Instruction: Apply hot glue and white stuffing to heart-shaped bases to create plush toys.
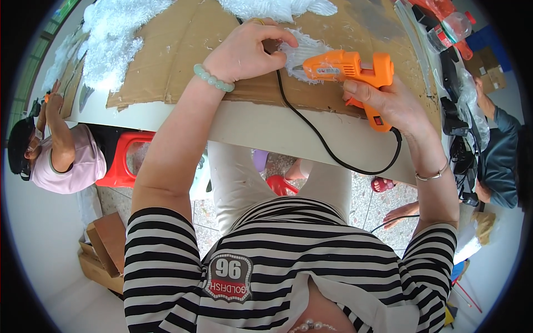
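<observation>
My right hand [398,102] is wrapped around the handle of an orange hot glue gun [347,66], thumb along its side near the red trigger. The gun's nozzle points left and rests at a small white feathery piece [305,49] on the cardboard. My left hand [240,51], wearing a pale green bead bracelet, has thumb and forefinger curled at the left edge of that piece, gripping it. The fingertips partly cover that edge. From the gun's handle a black cord [316,133] loops down and back up past my left fingertips.
Brown cardboard [161,64] covers the white table [255,125]. Heaps of white feathery material [114,39] lie at the far left and far middle. Plastic bottles [458,28] and black cables [461,150] line the right. Another person [69,150] works at left, one more [499,155] at right.
</observation>
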